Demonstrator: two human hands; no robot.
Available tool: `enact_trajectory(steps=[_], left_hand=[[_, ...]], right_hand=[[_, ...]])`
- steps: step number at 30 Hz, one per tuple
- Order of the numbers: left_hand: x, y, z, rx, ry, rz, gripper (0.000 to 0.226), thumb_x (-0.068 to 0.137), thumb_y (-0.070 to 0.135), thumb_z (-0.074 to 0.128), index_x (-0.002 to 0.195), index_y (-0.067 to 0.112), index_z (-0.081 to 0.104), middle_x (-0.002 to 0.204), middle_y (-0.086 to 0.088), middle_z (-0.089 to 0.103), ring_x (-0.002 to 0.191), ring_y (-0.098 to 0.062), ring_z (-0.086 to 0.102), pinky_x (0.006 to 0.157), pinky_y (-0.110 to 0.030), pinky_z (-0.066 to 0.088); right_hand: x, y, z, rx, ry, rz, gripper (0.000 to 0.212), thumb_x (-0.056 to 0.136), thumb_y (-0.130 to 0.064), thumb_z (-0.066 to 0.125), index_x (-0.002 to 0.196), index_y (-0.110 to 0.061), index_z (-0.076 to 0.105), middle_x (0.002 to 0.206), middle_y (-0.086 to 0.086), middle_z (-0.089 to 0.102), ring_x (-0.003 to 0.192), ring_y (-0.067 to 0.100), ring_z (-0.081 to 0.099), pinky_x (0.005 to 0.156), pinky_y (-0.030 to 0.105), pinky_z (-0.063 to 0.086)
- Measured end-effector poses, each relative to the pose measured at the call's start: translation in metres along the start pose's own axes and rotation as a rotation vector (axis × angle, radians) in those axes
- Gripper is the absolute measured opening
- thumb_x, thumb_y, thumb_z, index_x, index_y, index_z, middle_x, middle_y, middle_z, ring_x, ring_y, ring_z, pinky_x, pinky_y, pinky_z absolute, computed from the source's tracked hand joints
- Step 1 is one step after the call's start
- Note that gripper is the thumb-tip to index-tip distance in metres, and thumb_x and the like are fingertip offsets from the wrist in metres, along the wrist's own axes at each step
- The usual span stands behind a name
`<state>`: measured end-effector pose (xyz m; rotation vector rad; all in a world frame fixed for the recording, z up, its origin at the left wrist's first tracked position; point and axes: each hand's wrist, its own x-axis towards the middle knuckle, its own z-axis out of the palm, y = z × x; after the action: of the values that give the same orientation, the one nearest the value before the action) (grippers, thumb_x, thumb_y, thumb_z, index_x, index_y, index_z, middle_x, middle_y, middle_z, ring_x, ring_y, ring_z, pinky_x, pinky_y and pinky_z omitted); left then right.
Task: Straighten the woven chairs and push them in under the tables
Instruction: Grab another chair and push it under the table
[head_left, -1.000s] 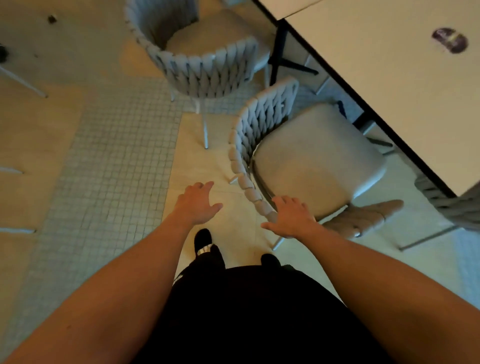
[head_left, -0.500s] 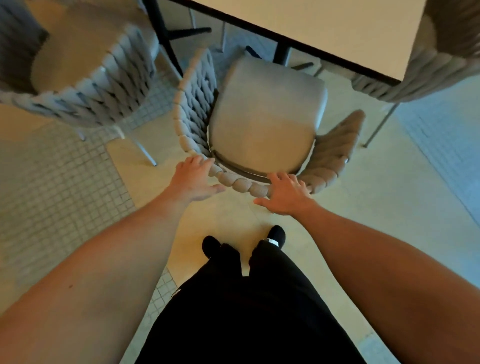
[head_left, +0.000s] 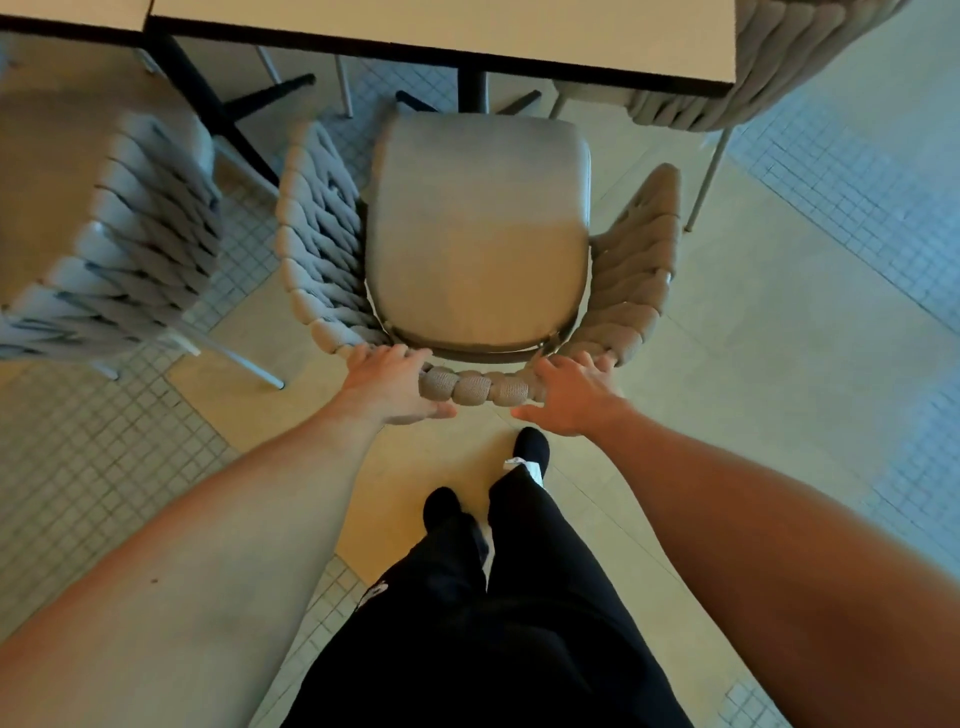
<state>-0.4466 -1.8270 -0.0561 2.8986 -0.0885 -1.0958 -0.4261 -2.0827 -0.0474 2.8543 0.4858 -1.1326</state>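
Observation:
A woven chair (head_left: 478, 234) with a grey seat cushion and a rope-wrapped back stands right in front of me, squared to the white table (head_left: 441, 21). Its front edge sits just short of the table's black rim. My left hand (head_left: 387, 384) grips the left part of the curved back rim, fingers over the top and thumb on the outer side. On the right part of the same rim, my right hand (head_left: 571, 395) holds in the same way.
A second woven chair (head_left: 145, 234) stands close on the left, almost touching the first one's arm. A third woven chair (head_left: 727, 98) is tucked at the table's right corner. The black table pedestal (head_left: 472, 88) is ahead of the seat. My feet stand just behind the chair.
The chair has turned from an angle to face the table squarely. Both hands went from hovering near the back rim to gripping it, and I stepped in behind the chair.

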Motion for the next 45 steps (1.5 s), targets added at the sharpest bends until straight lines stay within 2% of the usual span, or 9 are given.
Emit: enact_trajectory(steps=[3, 5, 6, 9, 18, 26, 32, 41, 45], left_hand=[[0.003, 0.0, 0.008, 0.114, -0.036, 0.021, 0.077, 0.075, 0.076, 0.062, 0.139, 0.036, 0.049, 0.135, 0.001, 0.054, 0.134, -0.026, 0.041, 0.116, -0.051, 0.018], [0.004, 0.005, 0.008, 0.1, 0.048, 0.013, 0.037, 0.087, 0.046, 0.065, 0.123, 0.038, 0.06, 0.118, 0.003, 0.06, 0.123, -0.025, 0.048, 0.112, -0.051, 0.023], [0.003, 0.007, 0.006, 0.092, 0.083, -0.007, 0.025, 0.09, 0.031, 0.063, 0.114, 0.036, 0.064, 0.107, 0.005, 0.061, 0.116, -0.025, 0.051, 0.107, -0.05, 0.028], [0.003, 0.01, 0.003, 0.103, 0.1, -0.055, 0.028, 0.087, 0.011, 0.057, 0.102, 0.032, 0.067, 0.091, 0.005, 0.059, 0.105, -0.025, 0.057, 0.097, -0.047, 0.035], [-0.013, 0.007, 0.017, 0.211, 0.073, -0.058, 0.024, 0.088, 0.021, 0.063, 0.107, 0.035, 0.065, 0.098, 0.005, 0.063, 0.106, -0.022, 0.057, 0.09, -0.043, 0.037], [0.015, 0.009, -0.005, 0.184, 0.091, -0.08, 0.025, 0.088, 0.022, 0.065, 0.108, 0.037, 0.066, 0.096, 0.005, 0.063, 0.103, -0.022, 0.059, 0.09, -0.045, 0.039], [0.018, 0.012, -0.006, 0.187, 0.118, -0.095, 0.024, 0.09, 0.025, 0.065, 0.111, 0.036, 0.067, 0.103, 0.005, 0.064, 0.109, -0.023, 0.057, 0.093, -0.046, 0.036], [0.02, 0.01, -0.007, 0.108, 0.111, -0.08, 0.027, 0.091, 0.023, 0.064, 0.112, 0.039, 0.068, 0.108, 0.006, 0.064, 0.114, -0.023, 0.054, 0.096, -0.044, 0.035], [0.018, 0.013, -0.01, 0.069, 0.062, -0.084, 0.039, 0.087, 0.018, 0.064, 0.12, 0.039, 0.064, 0.109, 0.004, 0.064, 0.114, -0.023, 0.055, 0.097, -0.045, 0.036]], right_hand=[[0.008, -0.005, 0.006, -0.043, -0.009, -0.03, 0.078, 0.087, -0.08, 0.044, 0.144, -0.027, 0.047, 0.147, 0.005, 0.052, 0.138, 0.031, 0.041, 0.115, 0.057, 0.018], [0.014, -0.006, 0.012, -0.056, -0.01, -0.049, 0.073, 0.088, -0.079, 0.043, 0.142, -0.03, 0.049, 0.142, 0.004, 0.055, 0.134, 0.03, 0.045, 0.115, 0.057, 0.016], [0.017, -0.006, 0.013, -0.06, -0.008, -0.051, 0.071, 0.089, -0.078, 0.043, 0.141, -0.03, 0.05, 0.14, 0.004, 0.056, 0.133, 0.03, 0.047, 0.116, 0.055, 0.017], [0.018, -0.007, 0.013, -0.071, 0.02, -0.063, 0.066, 0.094, -0.075, 0.04, 0.139, -0.028, 0.054, 0.138, 0.005, 0.059, 0.131, 0.03, 0.047, 0.114, 0.048, 0.025], [-0.004, -0.02, 0.03, -0.166, 0.084, -0.081, 0.062, 0.096, -0.073, 0.037, 0.136, -0.029, 0.056, 0.132, 0.0, 0.063, 0.124, 0.029, 0.052, 0.108, 0.044, 0.031], [0.019, -0.005, 0.008, -0.186, 0.124, -0.08, 0.064, 0.096, -0.074, 0.036, 0.135, -0.028, 0.058, 0.129, 0.0, 0.064, 0.124, 0.029, 0.055, 0.107, 0.045, 0.032], [0.023, 0.002, 0.002, -0.207, 0.107, -0.113, 0.066, 0.096, -0.074, 0.035, 0.138, -0.028, 0.055, 0.133, 0.001, 0.062, 0.126, 0.03, 0.053, 0.108, 0.049, 0.033], [0.025, 0.003, 0.004, -0.083, 0.09, -0.079, 0.066, 0.094, -0.076, 0.04, 0.135, -0.026, 0.054, 0.133, 0.002, 0.062, 0.131, 0.029, 0.049, 0.113, 0.05, 0.026], [0.025, 0.004, 0.001, 0.034, 0.024, -0.049, 0.062, 0.092, -0.072, 0.05, 0.132, -0.024, 0.052, 0.132, 0.005, 0.062, 0.13, 0.029, 0.05, 0.115, 0.05, 0.024]])
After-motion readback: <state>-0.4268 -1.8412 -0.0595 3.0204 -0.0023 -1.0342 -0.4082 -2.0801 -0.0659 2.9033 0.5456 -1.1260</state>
